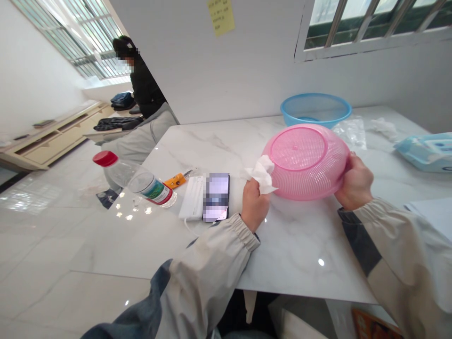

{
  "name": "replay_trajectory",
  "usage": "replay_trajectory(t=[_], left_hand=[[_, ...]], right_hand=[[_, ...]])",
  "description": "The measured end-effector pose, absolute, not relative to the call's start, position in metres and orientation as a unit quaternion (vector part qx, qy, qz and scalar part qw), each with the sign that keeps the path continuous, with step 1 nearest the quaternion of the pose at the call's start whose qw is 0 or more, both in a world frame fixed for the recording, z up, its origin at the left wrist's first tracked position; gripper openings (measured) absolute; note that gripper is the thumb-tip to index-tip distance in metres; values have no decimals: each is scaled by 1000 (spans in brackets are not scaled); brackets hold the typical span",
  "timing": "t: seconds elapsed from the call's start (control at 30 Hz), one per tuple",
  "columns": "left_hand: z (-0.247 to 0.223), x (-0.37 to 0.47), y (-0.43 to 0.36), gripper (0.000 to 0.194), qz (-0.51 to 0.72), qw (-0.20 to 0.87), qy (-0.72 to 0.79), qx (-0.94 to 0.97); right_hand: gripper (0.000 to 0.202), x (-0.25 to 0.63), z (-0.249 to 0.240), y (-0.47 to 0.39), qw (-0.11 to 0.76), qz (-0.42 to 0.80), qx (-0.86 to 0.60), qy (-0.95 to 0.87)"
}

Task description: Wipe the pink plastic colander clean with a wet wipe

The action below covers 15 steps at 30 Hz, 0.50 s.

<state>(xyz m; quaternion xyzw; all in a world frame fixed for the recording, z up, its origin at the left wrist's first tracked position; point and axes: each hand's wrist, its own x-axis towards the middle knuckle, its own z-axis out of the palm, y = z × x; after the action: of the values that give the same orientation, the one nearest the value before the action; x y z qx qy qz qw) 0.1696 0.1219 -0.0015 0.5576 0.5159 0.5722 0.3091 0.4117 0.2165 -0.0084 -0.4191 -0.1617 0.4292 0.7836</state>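
Note:
A pink plastic colander (303, 160) is held up over the marble-patterned table, tilted with its meshed underside toward me. My right hand (356, 182) is closed around its right rim. At the colander's left side, my left hand (254, 203) is closed on a crumpled white tissue (262, 174). The tissue lies against or just beside the pink wall; the exact contact is hard to make out. Behind the colander stands a round blue plastic basin (318, 110), its lower front partly hidden.
Left of my hands lie a lit phone (216, 197), a white power bank (192, 198) with a cable and an orange packet (174, 181). A red-capped clear bottle (137, 181) stands near the table's left edge. Blue wipes pack (427, 151) at right; a person (143, 80) sits beyond.

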Motion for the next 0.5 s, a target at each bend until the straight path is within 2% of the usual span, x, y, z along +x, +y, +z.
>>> replay_trajectory(t=[0.27,0.5], left_hand=[[-1,169,120,38,573,267,549,546],[-3,172,123,31,559,277,518,585]], right_hand=[[33,410,-9,217,786,427,-415,-166],[35,406,-4,215,783,432,-418,-158]])
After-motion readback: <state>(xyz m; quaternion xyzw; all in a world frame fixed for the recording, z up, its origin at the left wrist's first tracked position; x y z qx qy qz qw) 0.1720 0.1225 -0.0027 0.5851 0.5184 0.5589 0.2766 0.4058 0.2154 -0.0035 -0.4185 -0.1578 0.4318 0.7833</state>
